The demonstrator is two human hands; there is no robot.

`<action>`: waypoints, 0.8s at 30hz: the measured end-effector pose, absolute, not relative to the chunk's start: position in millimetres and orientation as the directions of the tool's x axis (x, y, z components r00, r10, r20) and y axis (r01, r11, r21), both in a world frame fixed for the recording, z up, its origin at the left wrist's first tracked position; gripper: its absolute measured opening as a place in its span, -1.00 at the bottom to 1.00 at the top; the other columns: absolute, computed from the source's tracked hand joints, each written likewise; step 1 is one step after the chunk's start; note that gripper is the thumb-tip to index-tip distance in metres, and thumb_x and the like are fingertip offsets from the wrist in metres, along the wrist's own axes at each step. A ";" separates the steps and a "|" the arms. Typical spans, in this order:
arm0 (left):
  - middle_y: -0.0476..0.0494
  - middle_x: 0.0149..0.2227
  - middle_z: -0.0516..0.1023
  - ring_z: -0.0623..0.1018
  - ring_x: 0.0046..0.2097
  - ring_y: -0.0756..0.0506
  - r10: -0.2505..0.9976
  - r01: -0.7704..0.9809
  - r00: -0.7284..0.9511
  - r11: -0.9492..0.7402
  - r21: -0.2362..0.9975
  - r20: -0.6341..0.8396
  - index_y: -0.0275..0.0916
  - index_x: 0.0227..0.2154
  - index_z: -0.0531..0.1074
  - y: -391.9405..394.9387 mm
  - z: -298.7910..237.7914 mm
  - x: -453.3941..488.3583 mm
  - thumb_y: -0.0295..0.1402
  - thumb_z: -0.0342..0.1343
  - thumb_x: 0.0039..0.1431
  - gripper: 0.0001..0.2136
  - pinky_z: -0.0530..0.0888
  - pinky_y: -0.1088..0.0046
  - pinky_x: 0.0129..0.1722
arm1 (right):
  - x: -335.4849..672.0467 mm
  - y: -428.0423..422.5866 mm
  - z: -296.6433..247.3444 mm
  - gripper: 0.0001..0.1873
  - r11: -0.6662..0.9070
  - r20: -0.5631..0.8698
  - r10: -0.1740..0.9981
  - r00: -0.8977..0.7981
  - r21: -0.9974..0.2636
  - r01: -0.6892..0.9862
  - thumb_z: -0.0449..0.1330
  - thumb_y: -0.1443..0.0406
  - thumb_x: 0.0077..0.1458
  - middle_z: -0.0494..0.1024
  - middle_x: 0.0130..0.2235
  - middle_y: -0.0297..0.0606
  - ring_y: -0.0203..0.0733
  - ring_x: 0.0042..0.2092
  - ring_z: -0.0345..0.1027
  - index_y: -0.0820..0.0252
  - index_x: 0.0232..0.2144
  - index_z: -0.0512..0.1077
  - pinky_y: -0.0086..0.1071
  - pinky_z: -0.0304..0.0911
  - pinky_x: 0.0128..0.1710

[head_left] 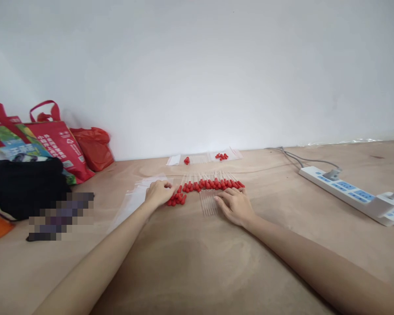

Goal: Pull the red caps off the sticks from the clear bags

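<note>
My left hand [159, 192] is at the left end of the work, its thumb and fingers curled together in a pinch. What it holds, if anything, is hidden. Just right of those fingers lies a small heap of loose red rubber bulbs [176, 199]. A row of glass droppers [213, 183] with red bulbs on their near ends stretches across the middle. My right hand [236, 204] rests palm down with fingers apart, beside and partly over bare thin glass tubes [207, 203] that lie side by side in front of the row.
Clear plastic bags [131, 201] lie left of my left hand. Behind are more bags [230, 154] with red bulbs and tubes. A white power strip [344, 188] with cables is at right. Red shopping bags [62, 144] and dark cloth [29, 183] stand at left, by the wall.
</note>
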State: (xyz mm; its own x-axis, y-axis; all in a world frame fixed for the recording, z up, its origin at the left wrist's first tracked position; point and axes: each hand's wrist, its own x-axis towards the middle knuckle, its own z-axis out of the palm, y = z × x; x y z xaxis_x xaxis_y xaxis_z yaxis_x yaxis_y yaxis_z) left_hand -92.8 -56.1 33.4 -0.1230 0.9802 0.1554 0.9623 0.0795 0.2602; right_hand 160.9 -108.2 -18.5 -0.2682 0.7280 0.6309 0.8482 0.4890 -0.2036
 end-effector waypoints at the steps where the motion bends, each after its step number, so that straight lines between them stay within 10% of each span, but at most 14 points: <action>1: -0.12 -0.38 0.54 0.47 -0.25 -0.17 0.986 0.961 -0.141 0.114 0.252 0.092 -0.18 -0.50 0.47 -50.0 36.3 -89.3 -0.09 0.00 -0.09 -0.71 0.34 0.38 -0.31 | 162.0 -107.2 -18.7 -0.64 0.483 0.641 0.725 -0.252 -0.213 0.850 -0.11 0.16 0.16 0.46 -0.42 -0.32 -0.29 -0.32 0.28 0.12 -0.44 0.43 -0.32 -0.09 -0.26; 8: -0.07 -0.69 0.44 0.46 -0.56 -0.08 0.992 0.961 -0.116 0.125 0.247 -0.049 -0.26 -0.73 0.42 -22.5 39.3 -75.2 -0.27 0.08 -0.16 -0.80 0.32 0.47 -0.54 | 168.6 -102.2 -19.8 -0.62 0.473 0.682 0.715 -0.154 -0.309 0.825 -0.13 0.19 0.18 0.43 -0.41 -0.32 -0.32 -0.31 0.27 0.14 -0.50 0.41 -0.34 -0.05 -0.25; 15: -0.24 -0.34 0.50 0.47 -0.23 -0.18 0.953 0.983 -0.127 0.085 0.160 0.275 -0.29 -0.41 0.39 -40.8 61.4 -85.2 -0.31 -0.11 0.08 -0.79 0.34 0.39 -0.33 | 169.5 -100.7 -22.3 -0.72 0.482 0.718 0.690 -0.088 -0.365 0.797 -0.08 0.20 0.14 0.42 -0.29 -0.25 -0.24 -0.21 0.28 0.14 -0.34 0.40 -0.29 0.01 -0.19; 24: -0.10 -0.45 0.45 0.43 -0.39 -0.07 0.549 0.770 0.567 -0.618 -0.159 0.614 -0.26 -0.45 0.33 -106.5 14.3 -58.9 -0.34 -0.15 0.19 -0.79 0.34 0.41 -0.34 | 169.6 -111.2 -14.4 -0.49 0.566 0.819 0.496 -0.289 -0.052 0.823 0.05 0.08 0.02 0.24 0.05 -0.10 -0.05 0.02 0.12 0.10 0.02 0.22 -0.12 -0.09 0.01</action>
State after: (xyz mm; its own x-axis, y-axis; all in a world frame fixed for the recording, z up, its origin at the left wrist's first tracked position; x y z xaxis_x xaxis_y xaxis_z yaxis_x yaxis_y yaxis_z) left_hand -58.9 -106.5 14.3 0.5673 0.5488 0.6139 0.7699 -0.6180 -0.1590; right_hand 169.6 -111.2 -14.4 -0.2893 0.4959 0.8187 0.8230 0.5657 -0.0519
